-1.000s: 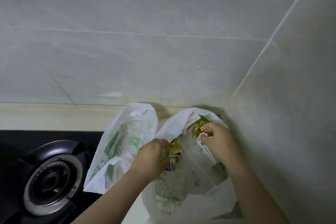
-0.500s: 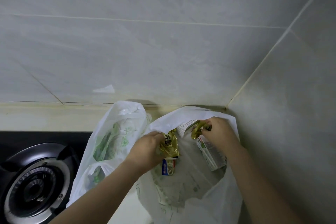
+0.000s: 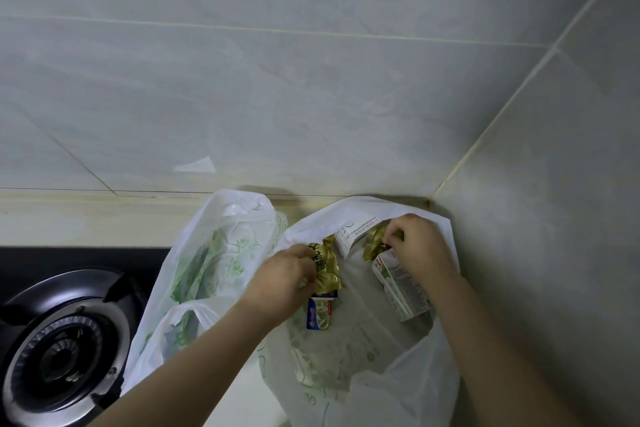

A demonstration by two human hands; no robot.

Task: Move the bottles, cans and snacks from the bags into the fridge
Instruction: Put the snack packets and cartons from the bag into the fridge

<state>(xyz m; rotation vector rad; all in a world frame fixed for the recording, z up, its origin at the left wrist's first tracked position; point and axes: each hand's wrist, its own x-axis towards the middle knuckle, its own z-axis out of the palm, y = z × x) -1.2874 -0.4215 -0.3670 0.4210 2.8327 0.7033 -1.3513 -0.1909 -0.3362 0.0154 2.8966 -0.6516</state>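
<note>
Two white plastic bags with green print stand on the counter against the tiled wall. Inside the open right bag (image 3: pixel 367 374), my left hand (image 3: pixel 280 282) grips a gold snack wrapper (image 3: pixel 325 270), with a small blue and red packet (image 3: pixel 320 314) hanging just below it. At the bag's far edge my right hand (image 3: pixel 420 246) pinches a second gold wrapper (image 3: pixel 373 248). A green and white drink carton (image 3: pixel 400 291) is under that hand, and a white carton top (image 3: pixel 355 234) shows behind. The left bag (image 3: pixel 214 253) is bunched, and its contents are hidden.
A black gas hob with a round burner (image 3: pixel 62 357) lies at the lower left, beside the left bag. The grey tiled walls meet in a corner (image 3: pixel 431 198) just behind the right bag. A cream counter ledge (image 3: pixel 86 218) runs along the back wall.
The view has shifted slightly. Both hands have stayed in the right bag, and the left hand has lifted its gold wrapper a little so that the blue packet shows beneath it.
</note>
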